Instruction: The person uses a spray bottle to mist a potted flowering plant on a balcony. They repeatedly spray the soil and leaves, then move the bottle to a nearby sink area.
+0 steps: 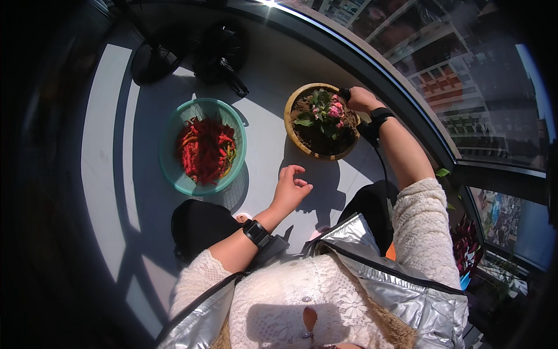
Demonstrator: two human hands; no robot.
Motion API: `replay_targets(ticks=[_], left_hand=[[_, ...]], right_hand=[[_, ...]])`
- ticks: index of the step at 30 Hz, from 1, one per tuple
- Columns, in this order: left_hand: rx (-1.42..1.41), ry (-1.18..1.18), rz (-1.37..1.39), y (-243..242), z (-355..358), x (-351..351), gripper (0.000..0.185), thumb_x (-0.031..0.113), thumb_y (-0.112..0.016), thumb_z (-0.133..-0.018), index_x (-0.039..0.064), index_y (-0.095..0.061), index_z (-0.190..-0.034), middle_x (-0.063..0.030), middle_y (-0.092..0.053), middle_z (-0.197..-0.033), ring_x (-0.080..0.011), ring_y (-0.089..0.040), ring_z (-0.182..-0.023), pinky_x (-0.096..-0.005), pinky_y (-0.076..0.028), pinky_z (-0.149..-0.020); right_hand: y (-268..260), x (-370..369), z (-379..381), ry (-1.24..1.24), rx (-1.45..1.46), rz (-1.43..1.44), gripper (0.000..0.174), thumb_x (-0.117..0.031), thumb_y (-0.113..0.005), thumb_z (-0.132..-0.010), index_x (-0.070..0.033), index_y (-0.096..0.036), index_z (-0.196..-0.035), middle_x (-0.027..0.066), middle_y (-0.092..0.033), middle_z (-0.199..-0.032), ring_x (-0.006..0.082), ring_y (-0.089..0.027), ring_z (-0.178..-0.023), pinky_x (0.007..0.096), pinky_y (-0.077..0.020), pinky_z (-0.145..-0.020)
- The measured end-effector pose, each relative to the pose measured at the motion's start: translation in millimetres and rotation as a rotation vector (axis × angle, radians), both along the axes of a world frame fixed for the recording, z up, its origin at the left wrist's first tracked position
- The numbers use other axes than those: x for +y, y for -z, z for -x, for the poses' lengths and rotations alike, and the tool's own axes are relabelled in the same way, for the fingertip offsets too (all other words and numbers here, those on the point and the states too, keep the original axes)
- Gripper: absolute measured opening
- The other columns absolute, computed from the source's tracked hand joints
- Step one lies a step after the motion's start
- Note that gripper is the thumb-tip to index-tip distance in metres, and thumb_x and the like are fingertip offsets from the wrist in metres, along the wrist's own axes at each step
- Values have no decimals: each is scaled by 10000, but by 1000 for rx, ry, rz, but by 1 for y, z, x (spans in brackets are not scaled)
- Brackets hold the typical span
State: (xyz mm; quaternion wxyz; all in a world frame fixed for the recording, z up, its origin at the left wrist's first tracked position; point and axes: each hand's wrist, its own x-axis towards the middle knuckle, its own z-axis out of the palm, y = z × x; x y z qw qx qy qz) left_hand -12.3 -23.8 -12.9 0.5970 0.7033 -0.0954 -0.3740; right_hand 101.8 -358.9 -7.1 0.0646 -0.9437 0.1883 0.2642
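Observation:
A round yellow-brown flowerpot (290,126) stands on the floor ahead, filled with brown soil and holding a green-leaved plant with pink flowers (335,110). My right hand (362,99) is closed around a small black object (344,94) at the pot's right rim; what the object is cannot be told. My left hand (293,185) hovers below and left of the pot with its fingers curled apart, touching nothing. To the left sits a teal plastic colander basket (240,163) with red chili peppers (189,152), a few of them green or yellow.
Black bags (220,52) and a round black stand base (152,63) are near the far wall. A window frame (392,83) curves along the right. Dark red foliage (466,244) is at the lower right. My knees flank the floor before me.

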Motion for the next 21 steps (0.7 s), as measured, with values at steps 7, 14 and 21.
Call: replay_targets(ticks=[7, 14, 21], left_hand=[[-37, -135, -81, 6, 3, 21, 414, 49, -669, -711, 23, -457, -1066, -106, -404, -1096, -160, -588, -799, -266, -495, -710], [-70, -240, -114, 13, 15, 41, 425, 56, -677, -702, 20, -460, -1066, -115, -404, -1105, -166, -597, -804, -264, -499, -704], [-54, -271, -97, 9, 24, 41, 427, 56, -677, -703, 21, -460, -1069, -108, -403, -1101, -164, -588, -819, -249, -494, -694]], right_hand=[[-8, 15, -33, -170, -45, -22, 275, -192, -627, -693, -125, -659, -957, 123, -644, -941, 315, -598, -910, 379, -491, -752], [2, 16, -50, -247, -18, -22, 310, -179, -682, -646, -130, -662, -952, 116, -649, -928, 304, -606, -900, 379, -495, -743], [14, 12, -53, -273, -61, -80, 315, -164, -683, -633, -104, -663, -941, 131, -649, -924, 313, -609, -898, 381, -498, -743]])
